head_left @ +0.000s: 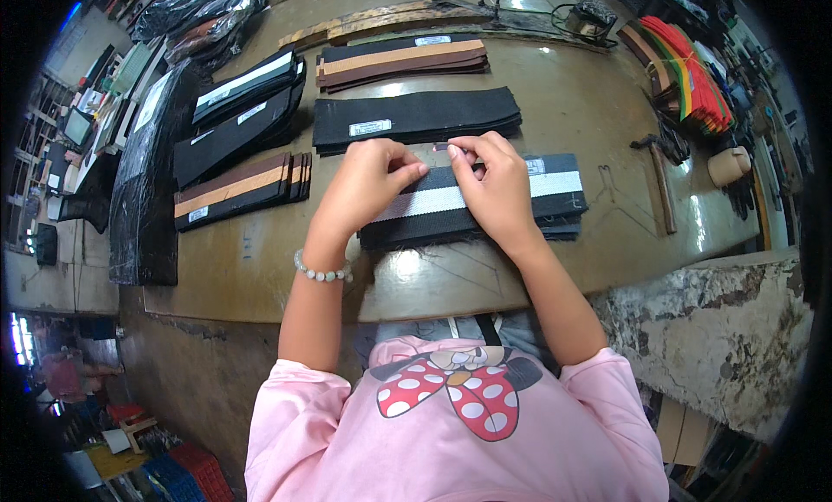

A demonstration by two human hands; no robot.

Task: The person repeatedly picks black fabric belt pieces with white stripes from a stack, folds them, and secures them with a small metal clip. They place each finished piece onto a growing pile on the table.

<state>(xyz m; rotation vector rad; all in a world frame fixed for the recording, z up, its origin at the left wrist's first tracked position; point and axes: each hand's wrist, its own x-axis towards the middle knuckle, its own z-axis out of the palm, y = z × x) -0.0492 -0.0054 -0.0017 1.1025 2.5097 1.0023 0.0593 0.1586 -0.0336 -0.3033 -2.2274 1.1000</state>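
A stack of black fabric strips with a white stripe lies in front of me, a small white label at its far edge. My left hand is over the left end of the stack, thumb and fingers closed together; what they hold, if anything, is hidden. Over its middle, my right hand has thumb and fingers pinched together. At its fingertips shows a small dark flat piece, too small to name. Just beyond my hands lies a plain black strip stack, also labelled.
Farther off lies a brown, tan and black strip stack. More strip stacks lie at the left, beside a long black plastic-wrapped bundle. At the right are red, yellow and green strips, a stick and a cardboard roll.
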